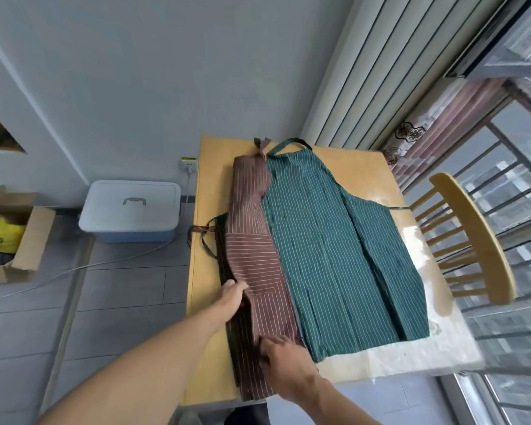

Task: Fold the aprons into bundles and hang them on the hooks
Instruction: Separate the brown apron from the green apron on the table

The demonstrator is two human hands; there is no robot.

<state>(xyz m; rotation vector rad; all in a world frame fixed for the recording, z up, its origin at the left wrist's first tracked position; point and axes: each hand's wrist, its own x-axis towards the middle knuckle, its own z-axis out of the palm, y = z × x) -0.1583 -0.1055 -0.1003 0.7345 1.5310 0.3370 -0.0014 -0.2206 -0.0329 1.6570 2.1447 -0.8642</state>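
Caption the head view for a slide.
Both hands, left and right, fold a brown striped apron beside a green one.

- My left hand (233, 294) grips the left edge of the brown striped fabric apron (256, 250), folded long and narrow.
- My right hand (284, 352) pinches its near end.
- The green striped fabric apron (334, 250) lies flat just beside it on the pale wooden table (210, 167).
- A wooden spindle-back chair (472, 237) stands at the right.
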